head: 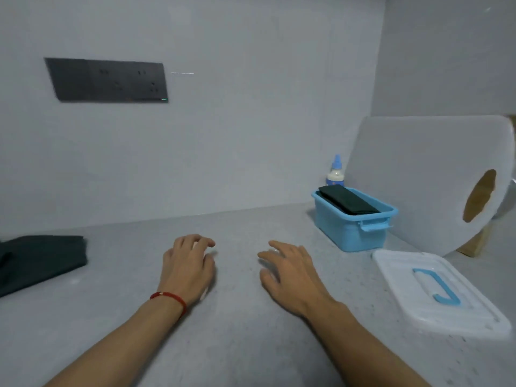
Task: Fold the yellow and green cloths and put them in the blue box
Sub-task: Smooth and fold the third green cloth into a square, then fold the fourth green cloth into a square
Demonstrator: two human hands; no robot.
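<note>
Hands rest palm-down on the grey speckled counter point(240, 339), side by side near the middle of the scene with bare counter between them. The left hand point(187, 268) has its fingers curled loosely, tips toward the surface, holding nothing; a red string bracelet point(169, 298) circles its wrist. The right hand point(289, 270) has its fingers loosely spread and slightly bent, also empty, and a ring shows on one finger. To the far right stands the blue box point(352, 231), open, with a dark green folded cloth point(347, 200) lying lengthwise inside it and rising just above the rim. At the far left edge a second dark cloth point(39, 259) lies bunched on the counter, well apart from both hands; its colour reads as dark green to black, and no yellow can be made out in it. The box's white lid point(441, 296), with a blue handle on top, lies flat on the counter near the right side, just in front of the box. Behind the box stands a small bottle point(335, 171) with a blue cap, and to its right a large roll of white paper point(430, 177) sits on a wooden stand. A dark socket panel point(107, 80) is set in the far wall on the left.
</note>
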